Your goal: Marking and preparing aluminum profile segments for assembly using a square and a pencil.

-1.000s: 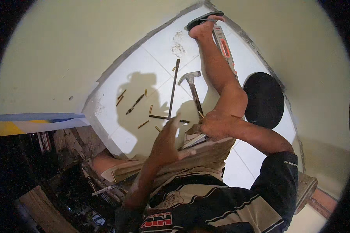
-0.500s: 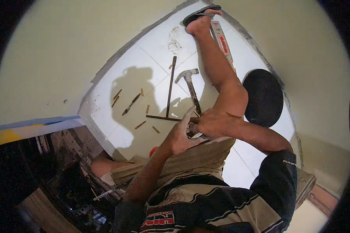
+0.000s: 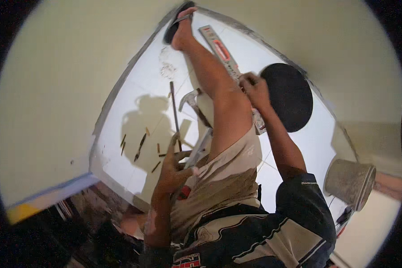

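I sit on white floor tiles (image 3: 134,116) with one leg stretched out and a sandal (image 3: 174,24) on its foot. My right hand (image 3: 253,88) reaches past the knee and closes on a long grey spirit level (image 3: 219,48) that lies along the leg. By my thigh, my left hand (image 3: 172,167) holds a flat metal tool (image 3: 200,146) with a red handle end. A claw hammer (image 3: 190,98) and a thin dark rod (image 3: 174,111) lie on the tile just beyond the left hand.
Several short wooden pieces (image 3: 140,145) are scattered on the tile at the left. A black round pan (image 3: 290,96) sits right of the leg and a grey bucket (image 3: 350,183) at the far right. Pale walls surround the tiled corner; rubble (image 3: 98,214) lies at lower left.
My right hand has left the knee, where both hands were together, and moved out to the spirit level. The left hand stays near the thigh with the metal tool.
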`<state>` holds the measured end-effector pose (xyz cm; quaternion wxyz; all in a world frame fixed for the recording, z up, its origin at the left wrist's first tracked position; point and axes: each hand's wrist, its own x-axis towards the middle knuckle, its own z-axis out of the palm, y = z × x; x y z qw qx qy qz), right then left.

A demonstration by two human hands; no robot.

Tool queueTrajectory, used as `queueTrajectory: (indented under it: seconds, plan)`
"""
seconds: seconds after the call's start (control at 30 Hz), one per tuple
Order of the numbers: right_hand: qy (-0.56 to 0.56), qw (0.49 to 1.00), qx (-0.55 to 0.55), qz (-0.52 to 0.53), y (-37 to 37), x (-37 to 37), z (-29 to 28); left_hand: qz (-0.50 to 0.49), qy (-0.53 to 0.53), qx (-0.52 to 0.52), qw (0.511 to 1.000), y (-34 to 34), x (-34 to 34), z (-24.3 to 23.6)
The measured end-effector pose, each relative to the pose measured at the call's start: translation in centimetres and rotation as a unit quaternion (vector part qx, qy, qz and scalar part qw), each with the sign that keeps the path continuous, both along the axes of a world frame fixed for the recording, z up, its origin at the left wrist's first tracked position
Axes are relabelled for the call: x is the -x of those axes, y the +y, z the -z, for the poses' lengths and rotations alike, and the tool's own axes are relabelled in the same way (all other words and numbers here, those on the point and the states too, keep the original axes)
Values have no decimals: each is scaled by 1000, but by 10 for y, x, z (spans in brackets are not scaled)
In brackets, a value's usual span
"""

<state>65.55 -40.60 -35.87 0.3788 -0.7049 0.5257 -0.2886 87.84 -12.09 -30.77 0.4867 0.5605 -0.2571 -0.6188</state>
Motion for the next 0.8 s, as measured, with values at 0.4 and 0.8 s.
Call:
queueTrajectory:
  seconds: [0.4, 0.8]
  plan:
    - [-526, 806, -270, -9, -130, -314, -16, -148, -7, 0, 989, 17, -83, -19]
    - [-637, 746, -182, -72, -196, -308, 48, -159, -34, 15, 987, 5, -73, -34]
